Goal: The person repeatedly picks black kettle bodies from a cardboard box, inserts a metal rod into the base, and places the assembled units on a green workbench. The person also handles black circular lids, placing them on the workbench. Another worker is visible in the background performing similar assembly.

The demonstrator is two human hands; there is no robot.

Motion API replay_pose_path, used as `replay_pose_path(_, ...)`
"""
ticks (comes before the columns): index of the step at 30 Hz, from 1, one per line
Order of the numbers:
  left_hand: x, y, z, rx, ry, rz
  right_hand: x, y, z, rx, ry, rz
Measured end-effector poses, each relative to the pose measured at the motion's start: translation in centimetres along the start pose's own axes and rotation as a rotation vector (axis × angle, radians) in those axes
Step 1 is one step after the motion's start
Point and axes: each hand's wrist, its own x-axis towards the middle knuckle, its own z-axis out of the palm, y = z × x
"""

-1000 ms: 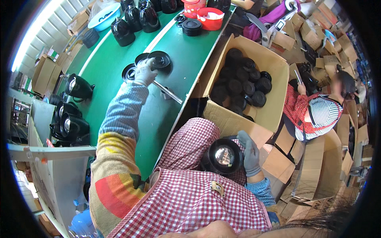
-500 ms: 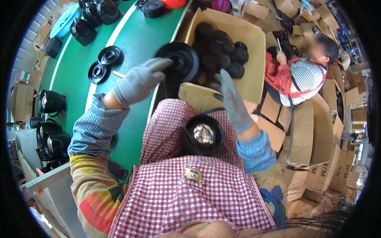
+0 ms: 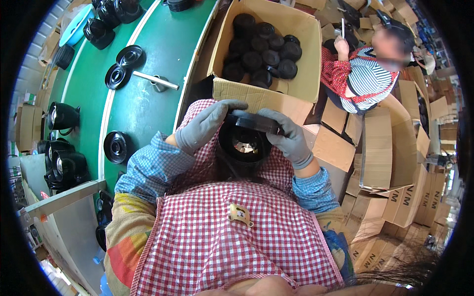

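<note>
Between my knees stands a black round vessel (image 3: 245, 148) with a shiny metal inside. Over its far rim I hold a black round lid (image 3: 254, 122), tilted nearly on edge, so the vessel's mouth stays in sight. My left hand (image 3: 210, 126), in a grey glove, has its fingers closed on the lid's left edge. Gloved in grey too, my right hand (image 3: 291, 138) grips the right edge, fingers over the top. I cannot tell whether the lid touches the vessel.
Ahead, an open cardboard box (image 3: 301, 84) holds several black round parts (image 3: 259, 44). On the green belt (image 3: 163, 44) at left lie black lids (image 3: 117, 147), a pale rod (image 3: 155, 80) and black kettle-like vessels (image 3: 64, 117). A person (image 3: 368, 74) sits at right near cartons (image 3: 377, 158).
The lid has come from beside the box back toward me, over the vessel. My right hand, open before, has come down and taken hold of it.
</note>
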Motion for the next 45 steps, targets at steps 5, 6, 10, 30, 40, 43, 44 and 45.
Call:
replay_pose_path(5, 0.0, -1.3, 1.0, 0.172, -0.094, 0.198, -0.2, 0.7, 1.2, -0.006, -0.116, -0.227)
replay_pose_path(6, -0.1, -1.6, 1.1, 0.204, -0.09, 0.228, -0.3, 1.1, 1.3, -0.082, -0.06, -0.229)
replay_pose_path(10, -0.3, -3.2, 0.9, 0.316, -0.059, 0.386, 0.0, 2.0, 1.4, -0.265, -0.058, -0.297)
replay_pose_path(30, -1.8, -1.4, -0.3, 0.467, -0.056, 0.561, 0.8, 0.8, 1.9, -0.431, -0.123, -0.282)
replay_pose_path(40, -31.2, 8.6, -33.5, 1.487, 1.769, -0.553, 1.1, 3.0, 1.3, -0.376, -0.062, -0.086)
replay_pose_path(43, -37.9, 14.4, -36.4, 1.457, 1.572, -1.44, 2.4, 2.7, 1.7, -0.365, -0.085, -0.068)
replay_pose_path(44, -38.4, 15.8, -37.1, 1.358, 1.472, -1.622, 2.6, 2.7, 1.1, -0.385, -0.129, -0.089)
replay_pose_path(45, -41.0, 16.2, -37.3, 1.289, 1.373, -1.772, 3.2, 3.1, 0.5, -0.399, -0.2, -0.122)
